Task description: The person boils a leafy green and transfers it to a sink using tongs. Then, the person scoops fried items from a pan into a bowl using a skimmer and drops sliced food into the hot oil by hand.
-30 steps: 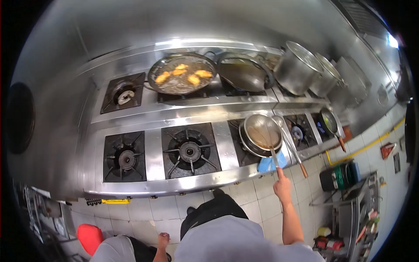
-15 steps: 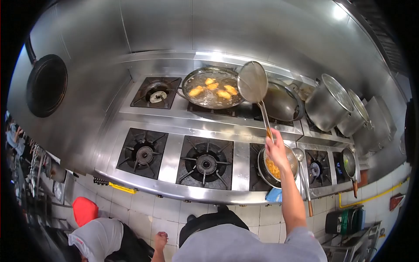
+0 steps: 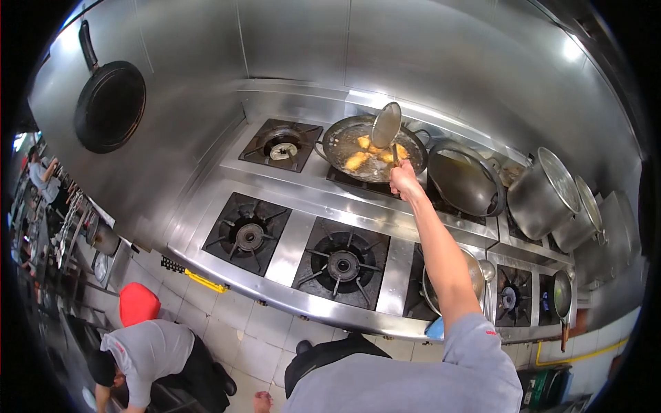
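My right hand is closed around the handle of a round mesh skimmer. The skimmer's head tilts over a wide, two-handled wok on the back row of burners. Several golden fried pieces sit in bubbling oil there; the skimmer hides part of the wok, and I cannot tell whether its rim touches the oil. Low at the bottom edge, away from the stove, my left hand shows only partly, its fingers curled with nothing visible in them.
A second wok and large pots stand to the right. Under my forearm is a bowl with a ladle. A frying pan hangs at left. A person in a red cap bends at lower left.
My right hand has moved the skimmer forward and left, from above the stove's right side to over the wok of frying pieces. The view has shifted; the co-worker bends lower.
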